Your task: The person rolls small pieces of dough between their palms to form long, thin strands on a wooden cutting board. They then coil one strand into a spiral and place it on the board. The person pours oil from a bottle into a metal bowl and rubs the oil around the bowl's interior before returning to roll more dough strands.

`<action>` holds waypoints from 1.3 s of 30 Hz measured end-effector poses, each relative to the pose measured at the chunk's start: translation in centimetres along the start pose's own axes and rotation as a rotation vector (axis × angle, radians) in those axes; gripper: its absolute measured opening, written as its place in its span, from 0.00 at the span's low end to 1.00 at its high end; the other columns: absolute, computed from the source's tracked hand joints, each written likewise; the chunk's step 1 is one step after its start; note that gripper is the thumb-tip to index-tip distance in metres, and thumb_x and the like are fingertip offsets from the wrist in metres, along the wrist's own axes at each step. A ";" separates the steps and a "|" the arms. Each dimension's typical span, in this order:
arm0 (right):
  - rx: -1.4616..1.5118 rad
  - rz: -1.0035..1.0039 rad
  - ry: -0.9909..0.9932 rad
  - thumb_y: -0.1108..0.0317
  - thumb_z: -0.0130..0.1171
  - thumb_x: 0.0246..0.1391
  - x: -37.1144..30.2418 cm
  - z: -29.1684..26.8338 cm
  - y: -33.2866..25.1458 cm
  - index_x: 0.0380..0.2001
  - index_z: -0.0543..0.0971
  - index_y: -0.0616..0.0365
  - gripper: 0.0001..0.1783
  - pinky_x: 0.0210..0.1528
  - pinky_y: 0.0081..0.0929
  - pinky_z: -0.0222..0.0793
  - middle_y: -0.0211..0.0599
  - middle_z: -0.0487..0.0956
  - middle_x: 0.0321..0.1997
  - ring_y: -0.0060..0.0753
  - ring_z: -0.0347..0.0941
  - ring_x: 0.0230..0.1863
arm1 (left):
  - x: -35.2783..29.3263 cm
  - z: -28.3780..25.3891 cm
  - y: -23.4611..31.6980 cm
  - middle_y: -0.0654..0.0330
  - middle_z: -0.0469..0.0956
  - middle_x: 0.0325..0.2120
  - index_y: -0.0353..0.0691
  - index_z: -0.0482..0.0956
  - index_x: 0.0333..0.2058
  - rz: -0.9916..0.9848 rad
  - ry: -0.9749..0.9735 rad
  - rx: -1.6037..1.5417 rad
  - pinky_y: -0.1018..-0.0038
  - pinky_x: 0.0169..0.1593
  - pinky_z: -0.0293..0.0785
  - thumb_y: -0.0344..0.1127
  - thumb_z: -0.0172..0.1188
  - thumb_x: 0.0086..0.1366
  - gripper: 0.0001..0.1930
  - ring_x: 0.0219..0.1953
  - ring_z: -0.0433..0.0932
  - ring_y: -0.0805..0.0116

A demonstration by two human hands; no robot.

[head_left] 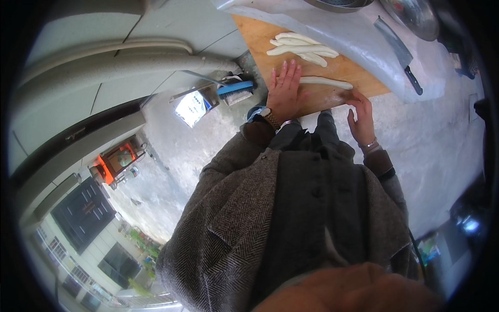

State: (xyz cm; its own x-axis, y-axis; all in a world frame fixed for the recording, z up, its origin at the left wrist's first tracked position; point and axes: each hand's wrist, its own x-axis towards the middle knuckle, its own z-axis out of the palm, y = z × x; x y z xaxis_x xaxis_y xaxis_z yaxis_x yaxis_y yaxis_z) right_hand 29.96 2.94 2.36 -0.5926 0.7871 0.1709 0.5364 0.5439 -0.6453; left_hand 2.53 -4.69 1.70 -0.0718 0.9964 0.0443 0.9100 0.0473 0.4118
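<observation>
A long white dough strip point(326, 81) lies across the near part of a wooden board point(358, 67). My left hand point(286, 93) rests flat on its left end, fingers stretched out and covering that end. At the strip's right end, my right hand point(362, 117) is by the near edge of the board with its fingers bent and the thumb apart. Nothing shows in its grasp. Several more dough strips point(301, 49) lie in a loose pile farther back on the board.
A cleaver point(395, 44) with a black handle lies on plastic sheeting point(358, 26) to the right. Behind it are a metal lid point(413, 18) and a round pan point(340, 5). On the floor to the left are a blue brush point(235, 88) and an orange cart point(117, 162).
</observation>
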 end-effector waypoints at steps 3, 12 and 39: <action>-0.207 0.230 -0.398 0.72 0.64 0.51 -2.2 -1.2 0.4 0.32 0.78 0.59 0.06 0.51 0.38 0.70 0.45 0.76 0.50 0.47 0.75 0.47 | -0.4 -0.4 -0.4 0.46 0.50 0.71 0.34 0.53 0.69 0.022 0.003 -0.035 0.48 0.72 0.37 0.49 0.56 0.66 0.39 0.73 0.45 0.46; -0.206 -0.159 -0.077 0.68 0.63 0.51 4.0 0.9 -2.2 0.48 0.76 0.59 0.20 0.57 0.45 0.67 0.45 0.73 0.57 0.49 0.72 0.54 | 4.2 0.8 3.4 0.44 0.50 0.70 0.34 0.54 0.68 0.060 0.144 -0.144 0.51 0.73 0.39 0.49 0.58 0.64 0.40 0.73 0.46 0.47; -0.528 -0.080 -0.582 0.44 0.58 0.55 -0.2 1.2 -0.7 0.71 0.53 0.58 0.49 0.74 0.55 0.39 0.41 0.52 0.77 0.41 0.46 0.77 | -1.3 1.9 3.0 0.44 0.52 0.70 0.32 0.54 0.68 0.237 -0.298 0.096 0.53 0.73 0.39 0.66 0.47 0.65 0.46 0.73 0.47 0.51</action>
State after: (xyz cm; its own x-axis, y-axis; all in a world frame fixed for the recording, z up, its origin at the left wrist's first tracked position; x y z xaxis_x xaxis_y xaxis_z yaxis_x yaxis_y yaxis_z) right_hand 28.99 2.09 1.92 -0.7825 0.5402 -0.3096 0.6067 0.7734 -0.1839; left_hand 6.17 -5.72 1.16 0.2540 0.9565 -0.1436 0.9222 -0.1947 0.3342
